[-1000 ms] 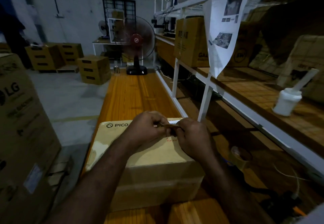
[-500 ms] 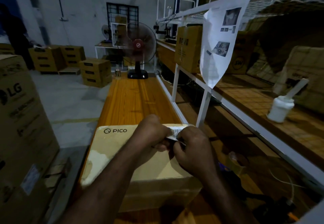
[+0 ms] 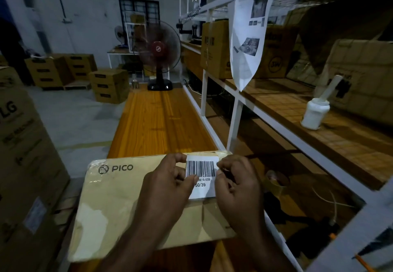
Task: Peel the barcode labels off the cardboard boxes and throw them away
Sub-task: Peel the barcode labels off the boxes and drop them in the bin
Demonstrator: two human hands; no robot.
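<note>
My left hand (image 3: 168,184) pinched the left edge of the barcode label (image 3: 202,170), thumb on its face and forefinger curled over the top corner; my right hand (image 3: 236,188) pinched the label's right upper corner with curled fingertips. A second before, the label had shown only as a thin, edge-on strip between the hands; by this moment it was spread flat and face up between them, bars and printed numbers plainly readable. I judged it to be lifted clear of the PICO box (image 3: 119,197) along most of its area; whether its near edge still clung to the cardboard I could not tell. The box lay at the near end of the wooden table (image 3: 161,123), its top showing pale torn patches at the near left. Beyond it, a standing fan (image 3: 158,46) stood at the far end; a white bottle (image 3: 315,111) sat on the shelf to the right. No bin was in view, so I took peeling as nearly done and disposal as still to come.
</note>
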